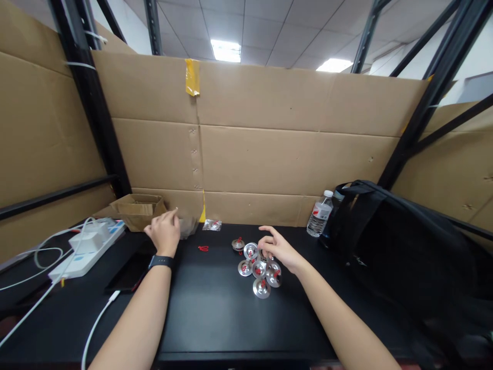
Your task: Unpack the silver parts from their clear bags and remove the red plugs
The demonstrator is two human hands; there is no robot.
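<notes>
In the head view, the right hand [274, 245] was over the far right side of a bunch of shiny metal discs [259, 269] with red cords, mid-table on the black tabletop [215, 318]. Its index finger stuck out to the left, the others loosely curled. The left hand [164, 231] was up by a small cardboard box [138, 208] and a clear plastic bag [188, 227], fingers partly bent. Fingertips were too tiny to make out, so I couldn't tell if either hand had hold of anything. A loose red cord [203, 248] lay between the hands, a small clear packet [211, 225] behind it. Over on the right, a water bottle [320, 215] stood beside a black bag [400, 257].
</notes>
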